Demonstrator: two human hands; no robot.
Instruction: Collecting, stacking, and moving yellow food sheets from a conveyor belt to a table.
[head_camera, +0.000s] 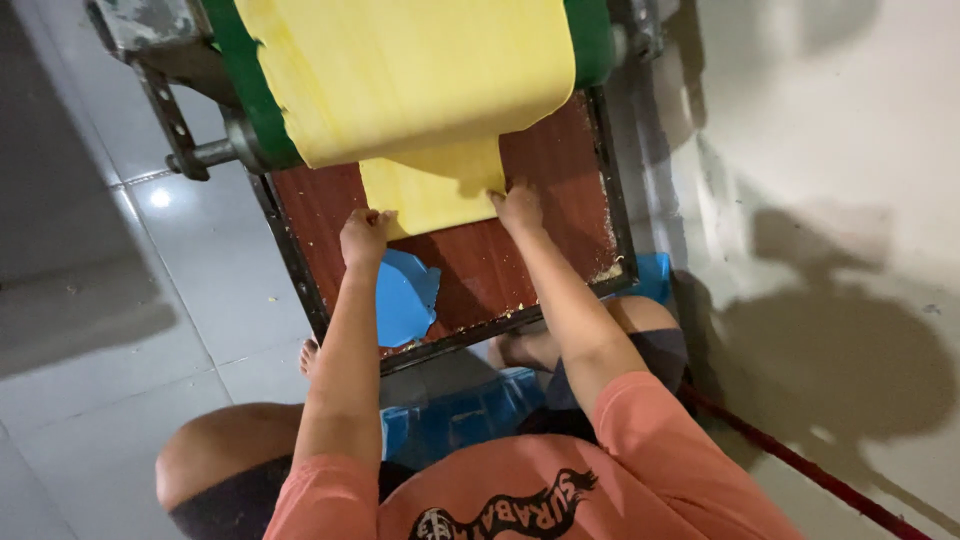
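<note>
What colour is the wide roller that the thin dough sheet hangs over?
Green roller, under the pale yellow dough sheet; the head view shows it.

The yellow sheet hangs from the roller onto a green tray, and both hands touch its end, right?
Not quite: the tray is reddish-brown, not green. The head view shows the yellow sheet hanging onto it, with the left hand and right hand touching its end.

Bare board lies open at center right, up to its dark rim. The yellow sheet blocks the top center, the blue scraper the lower left, and crumbs line the right edge.
</note>
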